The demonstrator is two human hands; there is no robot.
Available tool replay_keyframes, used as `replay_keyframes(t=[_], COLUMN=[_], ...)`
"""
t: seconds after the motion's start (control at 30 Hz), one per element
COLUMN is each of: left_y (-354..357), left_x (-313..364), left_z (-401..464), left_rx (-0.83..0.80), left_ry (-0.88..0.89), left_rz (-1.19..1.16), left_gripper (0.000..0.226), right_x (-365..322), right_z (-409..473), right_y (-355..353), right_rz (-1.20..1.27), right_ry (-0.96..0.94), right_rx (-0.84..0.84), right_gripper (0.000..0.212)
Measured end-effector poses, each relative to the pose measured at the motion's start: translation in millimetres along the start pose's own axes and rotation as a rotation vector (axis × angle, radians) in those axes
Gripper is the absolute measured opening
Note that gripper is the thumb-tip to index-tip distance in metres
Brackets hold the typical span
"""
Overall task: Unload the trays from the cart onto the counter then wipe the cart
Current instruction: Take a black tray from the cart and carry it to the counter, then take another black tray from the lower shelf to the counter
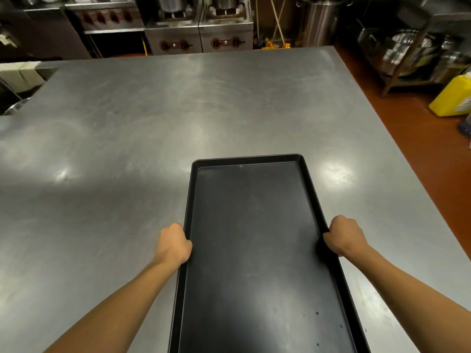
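Observation:
A long black tray [254, 250] lies lengthwise over the steel counter [127, 138], its far end toward the middle of the counter and its near end running out of the frame's bottom. My left hand [173, 244] grips the tray's left rim, fingers curled under the edge. My right hand [345, 236] grips the right rim the same way. Nothing lies in the tray apart from a few small specks. I cannot tell whether the tray rests on the counter or hovers just above it. The cart is out of view.
Stoves and tall steel pots [198, 24] stand beyond the counter's far edge. On the right, past the counter edge, is red-brown floor [407, 138] with a yellow jug [453, 95] and a low rack of metal bowls [413, 52]. A sink recess [15, 98] sits far left.

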State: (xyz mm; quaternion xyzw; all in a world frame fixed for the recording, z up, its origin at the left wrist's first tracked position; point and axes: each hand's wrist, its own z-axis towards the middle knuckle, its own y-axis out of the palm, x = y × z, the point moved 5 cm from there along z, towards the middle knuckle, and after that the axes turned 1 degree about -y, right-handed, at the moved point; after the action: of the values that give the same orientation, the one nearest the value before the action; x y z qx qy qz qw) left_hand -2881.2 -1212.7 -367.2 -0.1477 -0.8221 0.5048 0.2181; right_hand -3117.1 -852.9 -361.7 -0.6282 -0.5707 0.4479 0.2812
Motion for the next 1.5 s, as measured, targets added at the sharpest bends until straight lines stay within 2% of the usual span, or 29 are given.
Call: replay_keyframes(t=[0.23,0.43,0.7,0.83,0.9,1.0,1.17,1.27,1.33,1.5], left_y=[-1.1,-3.7,3.3,11.0,11.9,11.3,3.8,-14.7,-34.2,-107.4], left_x=[5.0,10.8,11.8,9.6,8.1,5.1,-0.7,3.2,10.2,40.3], left_z=[5.3,7.6,8.5,9.7,11.1,11.2,10.4,6.2,-0.5,-23.9], left_rx=[0.024,0.033,0.039,0.037,0.029,0.014,-0.006,0.007,0.023,0.122], left_ry=[-0.002,-0.011,-0.017,-0.016,-0.023,-0.026,-0.035,-0.024,-0.008,0.106], left_rz=[0.122,0.232,0.252,0.233,0.218,0.167,0.077,0.025,-0.038,-0.23], left_gripper=[0.009,0.008,0.005,0.009,0.013,0.023,0.044,0.054,0.06,0.068], right_x=[-6.4,-11.1,-11.4,-6.8,-3.9,-2.1,-3.0,-12.4,-29.4,-96.9], right_z=[2.6,4.5,8.3,11.6,13.3,11.5,1.6,-11.2,-28.0,-85.9], right_y=[6.3,13.4,18.2,19.3,18.1,12.8,5.7,-6.2,-22.3,-82.8], right_rz=[-0.118,-0.124,-0.165,-0.2,-0.198,-0.15,-0.09,-0.017,0.077,0.484], right_ry=[0.021,-0.001,-0.017,-0.004,-0.01,-0.019,-0.025,-0.063,-0.143,-0.439], right_rx=[0.004,-0.006,-0.003,-0.002,-0.008,0.0,-0.022,-0.039,-0.013,0.061], right_gripper=[0.021,0.022,0.023,0.023,0.029,0.045,0.051,0.072,0.081,0.081])
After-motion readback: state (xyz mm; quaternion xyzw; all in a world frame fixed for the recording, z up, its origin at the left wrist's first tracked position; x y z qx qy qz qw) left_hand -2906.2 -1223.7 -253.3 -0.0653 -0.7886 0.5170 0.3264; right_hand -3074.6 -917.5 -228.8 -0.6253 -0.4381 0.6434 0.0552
